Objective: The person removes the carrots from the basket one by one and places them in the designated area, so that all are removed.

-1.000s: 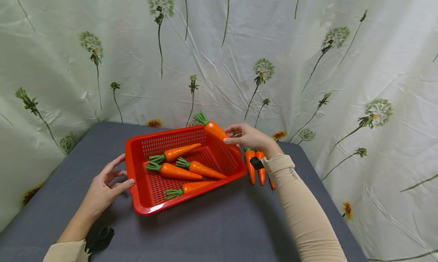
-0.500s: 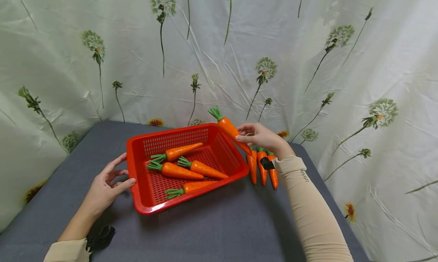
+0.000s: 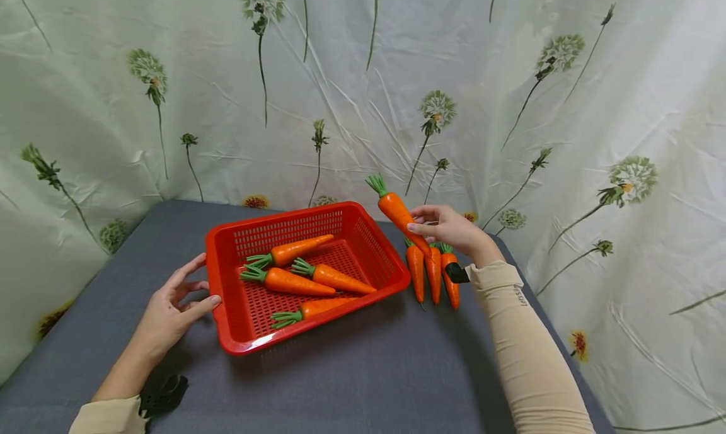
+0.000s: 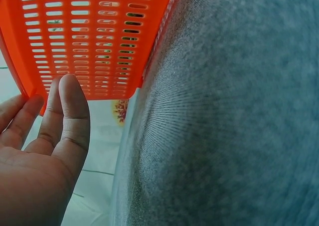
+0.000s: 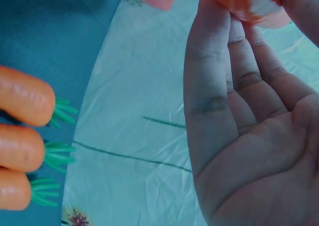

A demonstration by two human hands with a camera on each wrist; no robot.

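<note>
Raised over the table to the right of the red basket (image 3: 399, 281), an orange carrot (image 3: 396, 210) with a green top points up and left. My right hand (image 3: 454, 231) pinches it near its lower end between thumb and fingers; the right wrist view shows only part of this carrot (image 5: 249, 1) at the fingertips. Under it, three more carrots (image 3: 433, 276) lie side by side on the table. My left hand (image 3: 164, 314) holds the basket's left rim, and the left wrist view has its fingertips at the rim and slotted wall (image 4: 107, 46). Several carrots (image 3: 295, 283) lie inside the basket.
A dark grey cloth (image 3: 351, 383) covers the table. Behind it and along the right hangs a pale curtain (image 3: 340, 94) printed with dandelions. The basket's right wall stands close beside the row of carrots.
My right hand has carried the carrot rightward, from over the basket's right rim to above the row of carrots on the table. The left hand and basket stay in place.
</note>
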